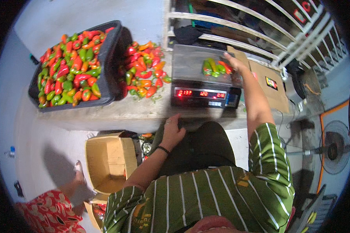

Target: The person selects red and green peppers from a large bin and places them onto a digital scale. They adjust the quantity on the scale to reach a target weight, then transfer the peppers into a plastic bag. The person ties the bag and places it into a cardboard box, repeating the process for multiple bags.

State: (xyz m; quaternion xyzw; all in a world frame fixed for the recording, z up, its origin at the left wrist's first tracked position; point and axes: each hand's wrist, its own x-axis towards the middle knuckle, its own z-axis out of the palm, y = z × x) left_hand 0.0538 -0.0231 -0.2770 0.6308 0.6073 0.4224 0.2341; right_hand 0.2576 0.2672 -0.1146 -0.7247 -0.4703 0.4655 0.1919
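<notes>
A digital scale (204,93) with lit red digits stands on a concrete ledge (154,112). On the right part of its metal plate (189,62) lies a small group of green peppers (213,68) with a red pepper (225,67) beside them. My right hand (234,62) is at the plate's right edge, close to that red pepper; most of its fingers are hidden. Below the scale, my left hand (173,131) rests by my leg near the ledge's front edge. Its thumb is apart from the fingers and nothing shows in it.
Left of the scale, loose peppers (145,70) lie beside a black crate (110,64) heaped with peppers. An open cardboard box (105,163) stands on the floor. White metal bars (236,24) run behind the scale. A fan (334,148) stands right; another person's leg (73,186) shows lower left.
</notes>
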